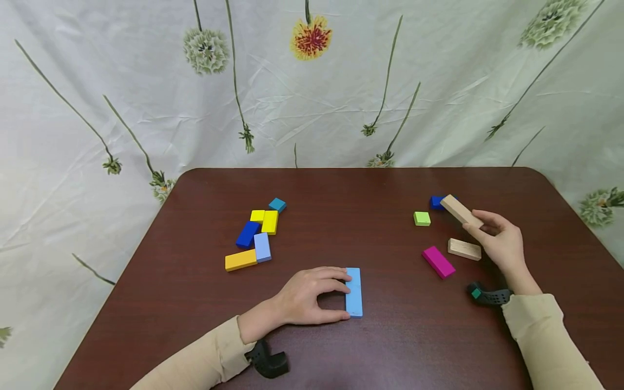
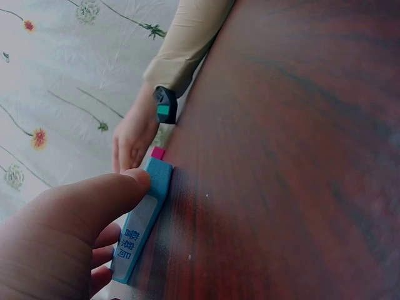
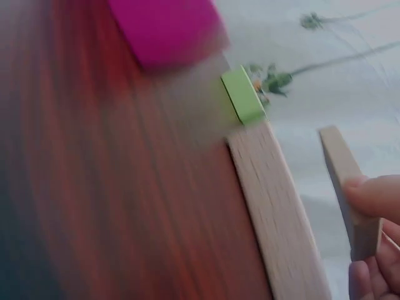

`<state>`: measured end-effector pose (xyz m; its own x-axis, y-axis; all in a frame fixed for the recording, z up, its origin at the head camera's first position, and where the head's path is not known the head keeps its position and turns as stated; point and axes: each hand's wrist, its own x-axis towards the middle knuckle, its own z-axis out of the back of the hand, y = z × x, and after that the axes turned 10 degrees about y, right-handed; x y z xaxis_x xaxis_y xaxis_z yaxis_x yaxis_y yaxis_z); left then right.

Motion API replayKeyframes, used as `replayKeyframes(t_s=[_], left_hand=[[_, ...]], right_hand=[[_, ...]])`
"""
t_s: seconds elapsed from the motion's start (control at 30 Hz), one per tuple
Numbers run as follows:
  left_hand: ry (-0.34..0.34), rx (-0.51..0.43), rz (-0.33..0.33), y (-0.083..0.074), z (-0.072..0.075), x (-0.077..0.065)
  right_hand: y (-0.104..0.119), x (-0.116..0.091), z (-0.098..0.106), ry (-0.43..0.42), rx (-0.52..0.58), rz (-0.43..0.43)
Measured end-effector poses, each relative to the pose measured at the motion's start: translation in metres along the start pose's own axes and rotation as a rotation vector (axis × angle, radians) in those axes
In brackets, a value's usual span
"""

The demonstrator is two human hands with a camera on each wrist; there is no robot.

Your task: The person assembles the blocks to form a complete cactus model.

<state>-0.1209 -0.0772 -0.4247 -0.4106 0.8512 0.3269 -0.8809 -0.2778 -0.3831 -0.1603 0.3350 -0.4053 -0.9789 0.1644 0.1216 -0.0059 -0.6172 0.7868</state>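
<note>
My left hand (image 1: 312, 297) holds a light blue block (image 1: 354, 292) at the front middle of the table, thumb at its near end and fingers toward the far end. In the left wrist view, printed characters show on a pale label on the side of that light blue block (image 2: 139, 222). At the right, my right hand (image 1: 502, 242) pinches a plain wooden block (image 1: 460, 210) between thumb and fingers; the right wrist view shows this wooden block (image 3: 340, 162) raised off the table. A second wooden block (image 1: 464, 249) lies just below that hand, with a magenta block (image 1: 439, 262) to its left.
A lime green block (image 1: 422, 219) and a partly hidden dark blue block (image 1: 436, 202) lie at the back right. On the left side sits a winding row of blocks, among them an orange one (image 1: 241, 260) and a teal one (image 1: 277, 205). A flowered cloth (image 1: 331, 108) hangs behind the table.
</note>
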Motion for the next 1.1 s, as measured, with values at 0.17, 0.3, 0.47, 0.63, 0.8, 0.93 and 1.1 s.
replayKeyframes(t_s=[0.17, 0.3, 0.47, 0.63, 0.8, 0.93, 1.1], left_hand=[[0.003, 0.000, 0.002, 0.000, 0.000, 0.000], [0.001, -0.003, -0.001, 0.001, -0.001, 0.000], [0.001, -0.008, 0.001, 0.000, 0.000, 0.000], [0.000, -0.003, 0.004, 0.000, 0.000, 0.000], [0.003, -0.002, 0.005, 0.000, 0.000, 0.000], [0.002, 0.003, 0.007, 0.000, 0.000, 0.000], [0.004, 0.004, 0.006, -0.001, 0.001, 0.000]], right_hand=[[0.017, 0.000, -0.015, -0.041, 0.047, 0.034], [0.028, -0.002, -0.029, -0.029, 0.064, 0.070], [0.043, -0.007, -0.044, 0.004, 0.072, 0.101], [0.057, -0.011, -0.058, 0.024, 0.050, 0.167], [0.067, -0.016, -0.073, 0.060, 0.033, 0.219], [0.076, -0.020, -0.083, 0.102, 0.038, 0.224], [0.085, -0.024, -0.096, 0.134, 0.041, 0.212]])
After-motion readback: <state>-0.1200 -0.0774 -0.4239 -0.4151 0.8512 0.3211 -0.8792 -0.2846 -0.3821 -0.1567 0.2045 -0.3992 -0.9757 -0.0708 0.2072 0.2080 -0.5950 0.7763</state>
